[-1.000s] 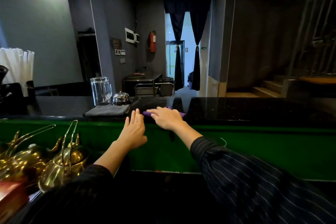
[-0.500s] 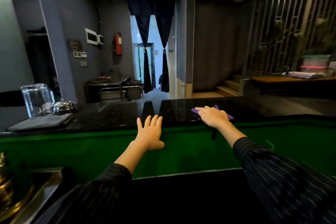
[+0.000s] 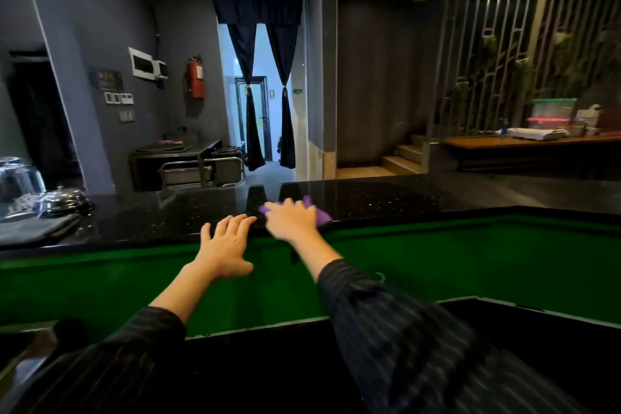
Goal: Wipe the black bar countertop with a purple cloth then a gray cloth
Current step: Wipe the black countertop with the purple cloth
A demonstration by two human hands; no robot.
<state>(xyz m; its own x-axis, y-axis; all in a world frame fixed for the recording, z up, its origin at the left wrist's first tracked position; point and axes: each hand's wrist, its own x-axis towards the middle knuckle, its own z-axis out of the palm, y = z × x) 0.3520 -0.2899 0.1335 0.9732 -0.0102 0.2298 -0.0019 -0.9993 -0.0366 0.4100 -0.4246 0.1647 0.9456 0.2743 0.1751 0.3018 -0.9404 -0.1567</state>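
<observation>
The black speckled bar countertop [image 3: 386,200] runs across the middle of the view above a green front panel. My right hand [image 3: 291,220] lies flat on the purple cloth [image 3: 321,216] near the counter's front edge; only the cloth's edges show around the fingers. My left hand [image 3: 225,247] rests with spread fingers against the counter's front edge, just left of the right hand, holding nothing. A folded gray cloth [image 3: 32,229] lies on the counter at the far left.
A glass pitcher [image 3: 18,183] and a small metal dome [image 3: 64,200] stand behind the gray cloth at the left. Beyond the counter are a steel cart [image 3: 201,171], a curtained doorway, steps, and a wooden table [image 3: 531,143] with boxes at the right.
My right hand slid the purple cloth rightward along the counter, then back left toward my left hand. The view turned right, so the gray cloth and pitcher shifted to the left edge.
</observation>
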